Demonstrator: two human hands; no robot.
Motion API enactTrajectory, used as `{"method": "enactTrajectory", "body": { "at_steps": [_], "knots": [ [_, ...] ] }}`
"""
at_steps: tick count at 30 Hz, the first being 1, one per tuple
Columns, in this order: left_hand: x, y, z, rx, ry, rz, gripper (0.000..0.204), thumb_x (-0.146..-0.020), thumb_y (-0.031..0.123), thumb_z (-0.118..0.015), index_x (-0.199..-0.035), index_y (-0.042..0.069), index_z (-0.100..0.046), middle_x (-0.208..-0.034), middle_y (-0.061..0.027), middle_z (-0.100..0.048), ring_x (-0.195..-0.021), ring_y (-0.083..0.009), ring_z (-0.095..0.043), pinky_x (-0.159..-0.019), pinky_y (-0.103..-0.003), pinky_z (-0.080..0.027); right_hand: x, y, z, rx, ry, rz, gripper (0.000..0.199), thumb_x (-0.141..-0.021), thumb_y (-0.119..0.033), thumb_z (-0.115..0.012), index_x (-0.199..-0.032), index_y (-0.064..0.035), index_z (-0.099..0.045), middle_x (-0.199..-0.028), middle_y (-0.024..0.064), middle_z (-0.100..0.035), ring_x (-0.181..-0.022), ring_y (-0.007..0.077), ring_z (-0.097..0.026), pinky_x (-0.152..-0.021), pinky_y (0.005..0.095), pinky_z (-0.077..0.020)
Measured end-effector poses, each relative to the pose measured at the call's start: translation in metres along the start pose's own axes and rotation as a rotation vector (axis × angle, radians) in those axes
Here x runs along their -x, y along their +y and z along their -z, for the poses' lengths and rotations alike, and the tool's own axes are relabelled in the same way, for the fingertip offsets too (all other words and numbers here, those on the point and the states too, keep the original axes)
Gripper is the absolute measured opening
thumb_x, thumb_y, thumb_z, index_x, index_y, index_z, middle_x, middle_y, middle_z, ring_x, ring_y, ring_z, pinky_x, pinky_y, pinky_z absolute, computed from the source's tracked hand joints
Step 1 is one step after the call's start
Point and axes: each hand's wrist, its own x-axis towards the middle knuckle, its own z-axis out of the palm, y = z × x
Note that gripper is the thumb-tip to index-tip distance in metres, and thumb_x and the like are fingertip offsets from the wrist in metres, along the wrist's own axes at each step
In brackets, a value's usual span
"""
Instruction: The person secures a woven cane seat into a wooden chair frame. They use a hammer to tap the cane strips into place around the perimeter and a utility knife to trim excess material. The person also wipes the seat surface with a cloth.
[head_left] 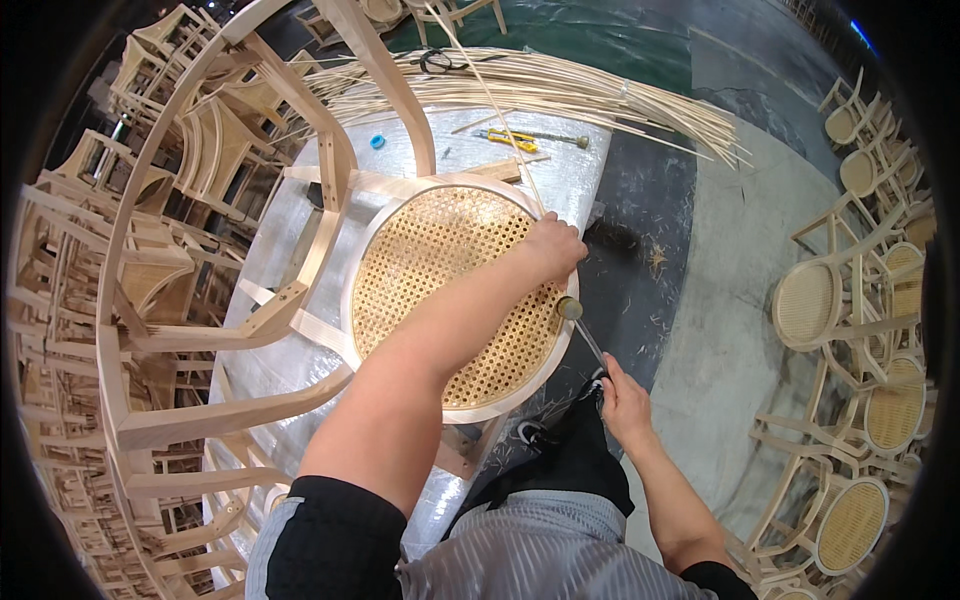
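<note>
A round woven-cane chair seat (pixel 462 235) in a pale wooden frame lies on the worktable before me. My left hand (pixel 553 248) reaches across the seat to its right rim, fingers closed on a long thin cane strip (pixel 497 110) that runs up and away to the far edge of view. A small mallet (pixel 569 308) with a yellowish round head is in my right hand (pixel 626 402), which grips its handle. The mallet head is over the seat's right rim, just below my left hand; whether it touches cannot be told.
Chair legs and a curved wooden hoop (pixel 110 300) rise left of the seat. Across the plastic-covered table (pixel 400 135) lie a bundle of cane rods (pixel 570 85), a yellow-handled tool (pixel 512 140), and a blue ring (pixel 377 142). Several chairs (pixel 808 303) stand along the right.
</note>
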Motion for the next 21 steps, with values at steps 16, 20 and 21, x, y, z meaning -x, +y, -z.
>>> {"method": "enactTrajectory", "body": {
  "at_steps": [16, 20, 21],
  "knots": [
    [-0.001, -0.066, 0.01, 0.024, 0.22, 0.271, 0.025, -0.084, 0.026, -0.078, -0.105, 0.013, -0.079, -0.102, -0.0107, -0.076, -0.098, -0.0288, -0.076, -0.09, -0.045, -0.056, -0.01, -0.025, 0.019, -0.164, 0.058, 0.09, 0.05, -0.102, -0.01, -0.063, -0.152, -0.011, -0.058, -0.091, 0.0178, -0.068, -0.081, 0.039, -0.067, -0.076, 0.0473, -0.0542],
    [-0.011, -0.055, 0.022, 0.051, 0.179, 0.302, 0.022, -0.087, 0.022, -0.075, -0.106, 0.013, -0.08, -0.105, -0.0104, -0.076, -0.102, -0.028, -0.076, -0.092, -0.043, -0.056, -0.028, -0.005, 0.024, -0.052, 0.111, 0.2, 0.05, -0.101, -0.009, -0.065, -0.151, -0.011, -0.059, -0.088, 0.0163, -0.066, -0.078, 0.037, -0.067, -0.072, 0.0459, -0.0539],
    [-0.01, -0.054, 0.024, 0.053, 0.169, 0.319, 0.021, -0.088, 0.021, -0.074, -0.106, 0.013, -0.081, -0.105, -0.0103, -0.076, -0.104, -0.0278, -0.076, -0.093, -0.043, -0.056, -0.031, -0.003, 0.026, -0.018, 0.082, 0.155, 0.051, -0.101, -0.008, -0.065, -0.151, -0.0108, -0.06, -0.088, 0.0159, -0.066, -0.077, 0.0372, -0.066, -0.072, 0.0454, -0.0539]
  ]
}}
